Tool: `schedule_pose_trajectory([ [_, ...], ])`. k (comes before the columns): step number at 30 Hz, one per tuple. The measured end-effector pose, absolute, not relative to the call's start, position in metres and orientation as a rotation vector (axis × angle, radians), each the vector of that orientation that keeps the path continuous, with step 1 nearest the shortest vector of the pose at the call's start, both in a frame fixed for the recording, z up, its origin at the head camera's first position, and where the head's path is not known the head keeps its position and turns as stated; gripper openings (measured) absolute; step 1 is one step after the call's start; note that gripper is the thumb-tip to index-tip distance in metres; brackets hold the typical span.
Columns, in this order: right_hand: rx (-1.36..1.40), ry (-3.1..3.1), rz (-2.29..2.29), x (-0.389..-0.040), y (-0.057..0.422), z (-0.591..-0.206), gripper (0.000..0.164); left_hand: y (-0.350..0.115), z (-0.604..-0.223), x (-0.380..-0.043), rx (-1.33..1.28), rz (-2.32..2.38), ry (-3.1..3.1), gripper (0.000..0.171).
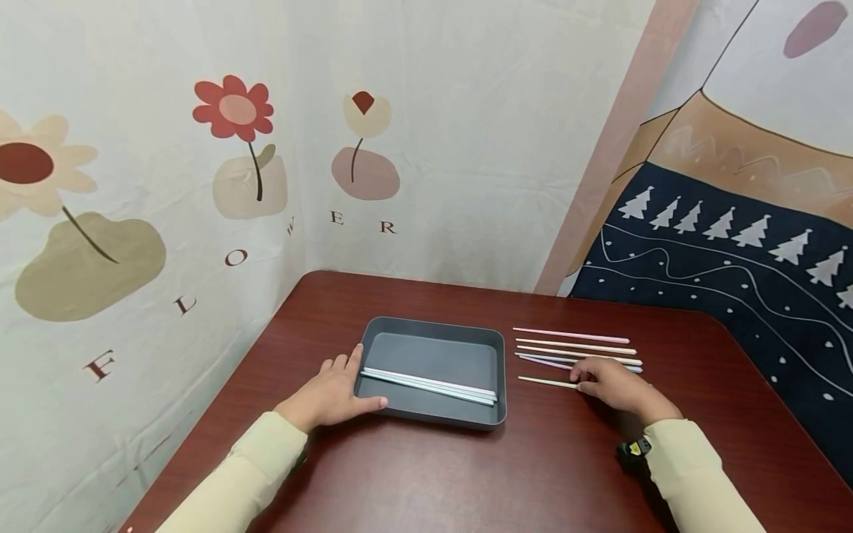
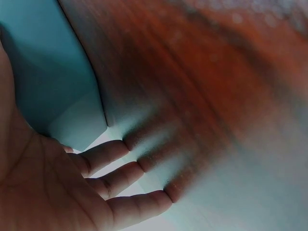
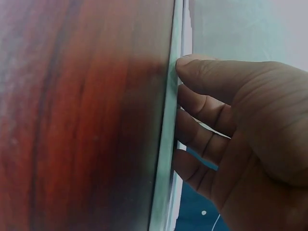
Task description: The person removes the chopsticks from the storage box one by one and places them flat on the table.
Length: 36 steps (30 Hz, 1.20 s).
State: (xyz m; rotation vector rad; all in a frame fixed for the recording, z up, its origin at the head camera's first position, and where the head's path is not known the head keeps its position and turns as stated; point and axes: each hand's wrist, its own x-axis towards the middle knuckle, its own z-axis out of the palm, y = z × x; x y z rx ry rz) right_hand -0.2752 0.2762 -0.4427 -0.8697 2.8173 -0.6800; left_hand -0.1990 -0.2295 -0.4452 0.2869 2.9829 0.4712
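A dark grey rectangular tray stands on the table with several pale chopsticks lying across its floor. My left hand rests against the tray's left side, fingers extended along the wall and thumb over the front left corner. In the left wrist view, the fingers lie straight beside the tray. Right of the tray, my right hand pinches a pale green chopstick low over the table. Thumb and fingers meet along this chopstick in the right wrist view.
Beyond the right hand lie a pink chopstick, cream chopsticks and a lilac one, roughly parallel. The red-brown wooden table ends at a printed curtain at the back and left.
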Motion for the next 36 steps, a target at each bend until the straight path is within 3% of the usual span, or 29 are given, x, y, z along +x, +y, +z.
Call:
schedule_pose_trajectory([
  [36, -0.875, 2.916, -0.621, -0.299, 0.261, -0.45, 0.013, -0.23, -0.445, -0.199, 0.285, 0.487, 2.975, 0.123],
])
